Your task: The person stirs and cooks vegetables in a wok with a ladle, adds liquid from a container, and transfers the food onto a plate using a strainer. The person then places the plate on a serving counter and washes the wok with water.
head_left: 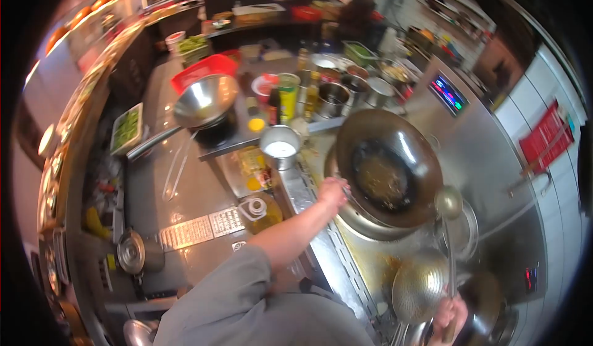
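Note:
My left hand (333,194) is closed around the near-side handle of a large dark wok (425,160). The wok is tilted on the stove, and a little brownish liquid or residue shows in its bottom. At the lower right, my right hand (450,315) grips the long handle of a ladle (448,202). The ladle's round bowl is beside the wok's right rim; whether they touch I cannot tell. A perforated strainer (420,288) lies just left of my right hand, below the wok.
Left of the wok stand a metal pot (280,142) and an oil container (260,212). A long-handled pan (206,101), a red basket (204,71), bottles and several seasoning pots crowd the back. A covered pot (131,252) is far left. Another person (358,15) stands in the background.

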Motion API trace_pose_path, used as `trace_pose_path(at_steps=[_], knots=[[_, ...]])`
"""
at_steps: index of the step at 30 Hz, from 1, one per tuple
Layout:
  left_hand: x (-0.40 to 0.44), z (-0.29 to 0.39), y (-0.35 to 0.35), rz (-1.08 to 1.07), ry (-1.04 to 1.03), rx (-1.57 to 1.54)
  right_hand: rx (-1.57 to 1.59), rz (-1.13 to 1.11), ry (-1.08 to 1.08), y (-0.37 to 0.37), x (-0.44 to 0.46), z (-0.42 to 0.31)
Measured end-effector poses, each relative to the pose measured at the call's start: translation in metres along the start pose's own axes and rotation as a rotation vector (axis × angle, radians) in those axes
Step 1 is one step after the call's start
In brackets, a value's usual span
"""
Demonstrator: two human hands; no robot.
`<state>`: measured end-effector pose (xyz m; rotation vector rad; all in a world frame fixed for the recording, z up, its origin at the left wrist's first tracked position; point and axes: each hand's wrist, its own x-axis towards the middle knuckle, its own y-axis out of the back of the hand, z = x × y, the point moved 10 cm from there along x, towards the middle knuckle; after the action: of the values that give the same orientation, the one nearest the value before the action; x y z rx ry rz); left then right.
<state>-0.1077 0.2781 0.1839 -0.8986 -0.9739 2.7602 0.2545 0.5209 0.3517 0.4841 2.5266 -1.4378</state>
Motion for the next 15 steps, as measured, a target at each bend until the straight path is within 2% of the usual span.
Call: trace_pose_path(at_steps=[1, 2, 3, 6, 9, 11, 12, 13, 14, 15], knots=[[-0.003, 0.001, 0.000, 0.005, -0.026, -0.001, -0.211, 0.054, 0.043, 0.001, -0.003, 0.004], [-0.003, 0.000, 0.004, -0.034, -0.029, 0.022, -0.203, 0.104, -0.018, 0.003, -0.003, 0.014], [-0.009, -0.001, 0.010, -0.034, -0.010, 0.047, -0.521, 0.446, 0.109, -0.010, -0.028, 0.010], [-0.030, -0.011, 0.040, -0.130, 0.046, 0.089, -0.566, 0.517, 0.171, -0.024, -0.029, 0.010], [-0.061, -0.020, 0.107, -0.200, 0.082, 0.222, -0.637, 0.655, 0.358, 0.008, -0.021, -0.020], [-0.075, -0.027, 0.185, -0.001, 0.053, 0.325, -1.096, 0.816, 0.247, 0.033, -0.007, -0.037], [-0.069, -0.041, 0.234, 0.006, 0.006, 0.369, -1.329, 0.886, 0.188, 0.048, 0.005, -0.050], [-0.083, -0.043, 0.282, 0.132, -0.024, 0.591, -1.613, 0.955, 0.021, 0.084, 0.021, -0.067], [-0.095, -0.045, 0.341, 0.361, -0.061, 1.002, -1.396, 0.931, 0.067, 0.119, 0.030, -0.077], [-0.134, -0.039, 0.370, 0.493, 0.082, 1.253, -1.183, 0.898, 0.110, 0.151, 0.039, -0.086]])
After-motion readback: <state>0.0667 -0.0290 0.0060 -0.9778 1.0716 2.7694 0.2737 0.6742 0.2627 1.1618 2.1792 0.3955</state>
